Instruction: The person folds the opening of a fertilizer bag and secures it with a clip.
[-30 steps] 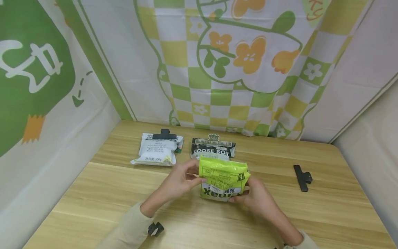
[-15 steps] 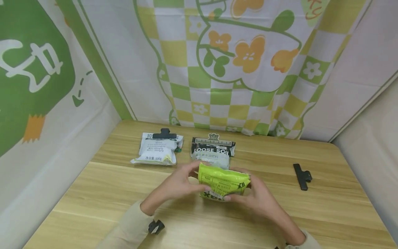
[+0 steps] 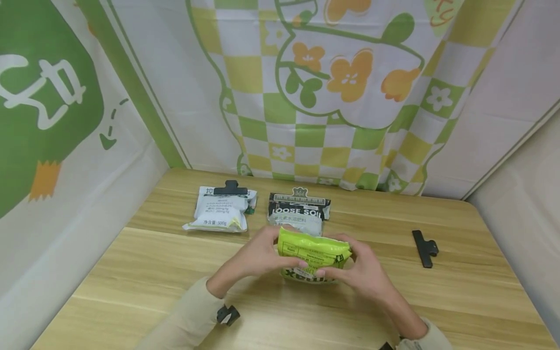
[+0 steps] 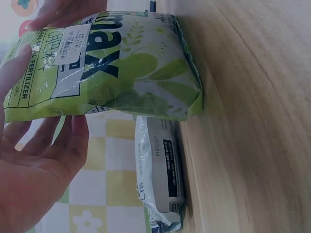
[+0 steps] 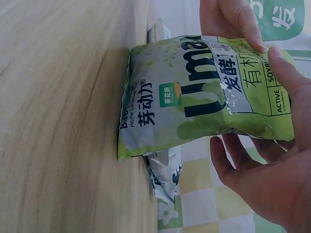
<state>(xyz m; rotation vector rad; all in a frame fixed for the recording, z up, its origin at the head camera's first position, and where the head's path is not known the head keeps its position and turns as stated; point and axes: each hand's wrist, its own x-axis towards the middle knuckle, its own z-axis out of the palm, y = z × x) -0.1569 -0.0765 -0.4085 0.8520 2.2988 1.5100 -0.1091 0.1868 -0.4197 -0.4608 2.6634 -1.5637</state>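
A green and white fertilizer bag (image 3: 312, 248) stands upright on the table between both hands, its printed front towards the person. The left hand (image 3: 262, 255) grips its left side, thumb on the front and fingers behind. On the opposite side the right hand (image 3: 365, 270) holds it the same way, the two thumbs close together near the middle. In the left wrist view the bag's bottom edge (image 4: 197, 99) touches the wood. Large "Umax" lettering (image 5: 201, 73) shows in the right wrist view. Most of the fingers are hidden behind the bag in the head view.
A white bag (image 3: 220, 214) with a black clip (image 3: 230, 188) lies at the back left. Behind the green bag is a black and silver "LOOSE SOIL" bag (image 3: 297, 214), with a decorated clip (image 3: 301, 197) on its top. A loose black clip (image 3: 424, 249) lies on the table's right side.
The green bag's top has come down and its upper part tilts towards the person. Both thumbs have slid inward across its front. The other bags and the loose clip stay put.
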